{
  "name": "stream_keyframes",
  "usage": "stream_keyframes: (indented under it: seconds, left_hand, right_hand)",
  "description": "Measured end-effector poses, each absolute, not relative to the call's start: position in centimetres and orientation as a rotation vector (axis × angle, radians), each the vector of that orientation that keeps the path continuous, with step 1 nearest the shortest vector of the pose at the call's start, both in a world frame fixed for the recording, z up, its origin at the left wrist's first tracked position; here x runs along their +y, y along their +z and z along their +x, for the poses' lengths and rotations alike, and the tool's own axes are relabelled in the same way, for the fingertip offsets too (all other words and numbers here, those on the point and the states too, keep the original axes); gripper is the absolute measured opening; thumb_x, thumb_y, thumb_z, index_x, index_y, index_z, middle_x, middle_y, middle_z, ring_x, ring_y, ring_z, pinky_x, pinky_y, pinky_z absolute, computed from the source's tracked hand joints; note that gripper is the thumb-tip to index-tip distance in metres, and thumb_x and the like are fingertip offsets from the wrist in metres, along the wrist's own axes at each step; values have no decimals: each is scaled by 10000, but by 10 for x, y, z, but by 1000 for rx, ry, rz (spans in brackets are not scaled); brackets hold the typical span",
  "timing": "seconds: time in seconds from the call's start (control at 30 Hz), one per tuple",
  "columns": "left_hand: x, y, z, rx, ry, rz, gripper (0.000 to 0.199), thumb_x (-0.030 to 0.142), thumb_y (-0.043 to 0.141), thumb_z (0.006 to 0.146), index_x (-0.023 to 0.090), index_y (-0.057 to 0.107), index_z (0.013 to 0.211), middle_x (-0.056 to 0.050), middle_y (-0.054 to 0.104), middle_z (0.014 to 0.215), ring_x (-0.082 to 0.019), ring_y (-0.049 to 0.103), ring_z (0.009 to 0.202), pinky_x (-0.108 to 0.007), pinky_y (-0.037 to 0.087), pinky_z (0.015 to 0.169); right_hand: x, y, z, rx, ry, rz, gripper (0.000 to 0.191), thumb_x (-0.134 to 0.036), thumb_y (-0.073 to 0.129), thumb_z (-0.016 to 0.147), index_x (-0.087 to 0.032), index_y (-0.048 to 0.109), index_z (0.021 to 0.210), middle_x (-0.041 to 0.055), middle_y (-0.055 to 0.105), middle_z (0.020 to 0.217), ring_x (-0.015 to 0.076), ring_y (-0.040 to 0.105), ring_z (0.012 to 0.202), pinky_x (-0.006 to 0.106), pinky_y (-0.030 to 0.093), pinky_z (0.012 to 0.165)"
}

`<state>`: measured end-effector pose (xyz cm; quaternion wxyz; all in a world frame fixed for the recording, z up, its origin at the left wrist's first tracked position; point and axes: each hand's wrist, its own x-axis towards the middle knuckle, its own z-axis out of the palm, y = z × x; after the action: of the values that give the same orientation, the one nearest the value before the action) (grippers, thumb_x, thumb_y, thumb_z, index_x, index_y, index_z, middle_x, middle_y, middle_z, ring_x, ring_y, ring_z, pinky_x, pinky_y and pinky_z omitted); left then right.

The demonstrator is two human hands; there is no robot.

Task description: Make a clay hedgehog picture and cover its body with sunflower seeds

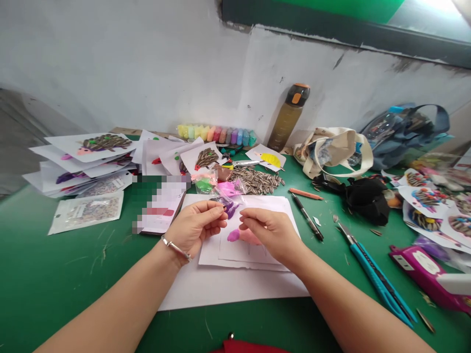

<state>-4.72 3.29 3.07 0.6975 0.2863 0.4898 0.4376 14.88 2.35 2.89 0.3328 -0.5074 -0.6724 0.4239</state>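
My left hand (203,218) is raised over the papers, thumb and forefinger pinched, with a tiny dark bit at their tips, too small to name. Just to its right, my right hand (274,230) hovers with thumb and fingers drawn together; whatever they hold, if anything, is hidden. Under the hands lies a white sheet (230,247) bearing a flat pink and magenta clay shape (234,235), partly covered by my right hand. Behind the fingertips are bags of purple clay (232,208) and pink clay (230,189). A heap of striped sunflower seeds (257,180) lies beyond.
Finished seed-and-clay pictures (105,143) are stacked at left, near a bead packet (88,212) and a phone (162,208). Clay packs (217,135) and a bottle (289,117) line the wall. A pen (307,217), a blue cutter (379,274) and a magenta device (427,274) lie right.
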Motion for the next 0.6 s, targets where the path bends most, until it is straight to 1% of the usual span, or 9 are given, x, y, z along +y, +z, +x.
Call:
stream_keyframes:
  seconds: [0.07,0.13,0.2,0.3,0.43,0.5,0.6]
  left_hand:
    - [33,32,-47,1092,976,634,172,242,782,714,159,681,824,-29,711,722,-104,653,614,-173,505,564]
    - [33,33,-47,1098,979,628,166,235,782,713,159,679,819,-27,709,719,-103,652,611,-174,501,564]
    - [32,33,-46,1103,983,629,164,231,782,712,159,679,818,-25,706,713,-102,649,607,-176,497,562]
    - [32,33,-45,1106,978,629,166,233,783,709,157,678,813,-24,703,709,-101,644,602,-179,492,559]
    - [33,32,-45,1103,974,635,175,239,784,711,156,675,819,-26,706,721,-99,645,607,-177,492,565]
    - [33,31,-45,1095,972,640,187,252,787,710,154,673,821,-27,706,727,-99,648,617,-177,494,574]
    - [33,31,-46,1092,972,640,197,259,792,705,155,671,820,-24,706,727,-96,647,620,-175,492,578]
  right_hand:
    - [24,29,150,-1801,1106,-1347,158,-261,524,874,-241,672,823,-30,683,718,121,674,702,211,511,643]
    - [23,29,150,-1840,1095,-1356,178,-292,530,880,-232,659,773,-38,661,646,110,630,597,212,482,584]
    - [23,29,151,-1871,1040,-1363,195,-326,557,872,-223,632,725,-39,641,613,105,584,543,218,448,548]
    - [23,29,151,-1905,941,-1379,187,-323,607,840,-214,588,688,-33,627,636,110,563,564,225,415,547]
    - [23,30,150,-1990,889,-1345,112,-228,602,822,-215,583,713,-33,628,691,110,543,613,224,395,578]
    - [23,30,149,-2026,917,-1321,154,-218,565,848,-213,589,696,-39,629,679,103,537,611,218,385,586]
    - [24,30,150,-2023,968,-1360,262,-301,527,896,-208,595,661,-43,624,616,100,529,578,218,368,566]
